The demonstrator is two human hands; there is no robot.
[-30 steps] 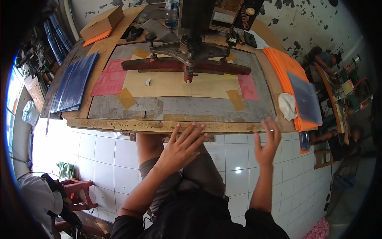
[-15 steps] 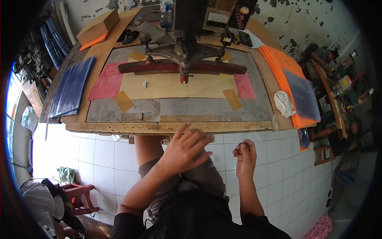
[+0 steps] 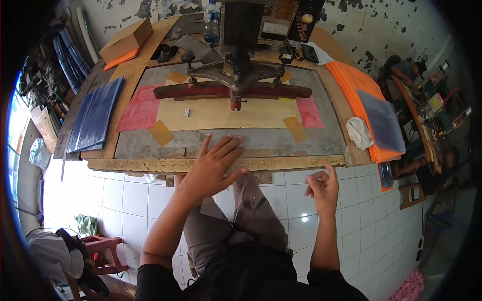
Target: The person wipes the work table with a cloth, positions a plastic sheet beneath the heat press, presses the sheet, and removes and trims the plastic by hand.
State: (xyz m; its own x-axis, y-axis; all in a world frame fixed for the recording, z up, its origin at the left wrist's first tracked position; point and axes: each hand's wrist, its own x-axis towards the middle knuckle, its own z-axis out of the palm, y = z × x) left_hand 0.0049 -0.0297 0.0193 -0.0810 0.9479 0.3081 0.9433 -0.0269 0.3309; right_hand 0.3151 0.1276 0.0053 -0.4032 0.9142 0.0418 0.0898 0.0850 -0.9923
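Beyond the splayed left hand point(image 3: 213, 168) and half-open right hand point(image 3: 325, 189) stand a bottle point(image 3: 211, 24) and box point(image 3: 124, 44), contents unclear.

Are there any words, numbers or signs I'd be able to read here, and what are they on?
There are none I can read for sure.
Bottle: any label print is too small and blurred.
Pale panel behind the press: its marks are too tiny.
Yellow sheet: no writing I can make out.
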